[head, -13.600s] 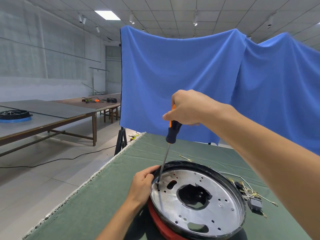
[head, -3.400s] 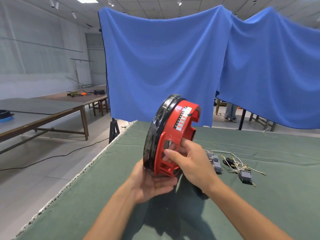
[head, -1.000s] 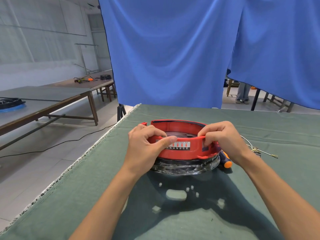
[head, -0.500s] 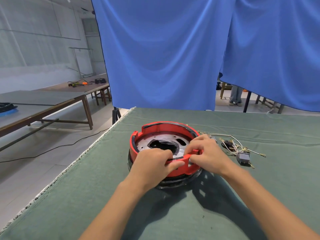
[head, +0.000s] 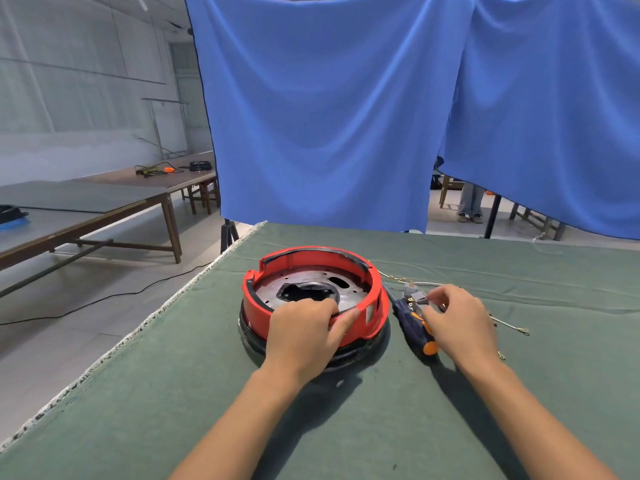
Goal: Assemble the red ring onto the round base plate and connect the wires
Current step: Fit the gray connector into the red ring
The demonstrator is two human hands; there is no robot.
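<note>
The red ring (head: 311, 262) sits on top of the round base plate (head: 348, 293), whose black rim shows underneath. My left hand (head: 301, 337) grips the ring's near rim, fingers curled over its edge. To the right of the ring, my right hand (head: 460, 323) hovers over the loose wires (head: 512, 328). Its curled fingertips are at a grey wire connector (head: 414, 296). Whether they pinch it is unclear. The hand hides part of the wires.
An orange-and-black screwdriver (head: 415, 323) lies on the green table cover (head: 173, 393) between the ring and my right hand. The table's left edge (head: 138, 330) drops to the floor. A blue cloth (head: 329, 116) hangs behind the table. Long tables (head: 86, 202) stand at the left.
My right hand has left the red ring and moved right to the wires and connector. My left hand stays on the ring's near rim. The assembly rests flat on the table.
</note>
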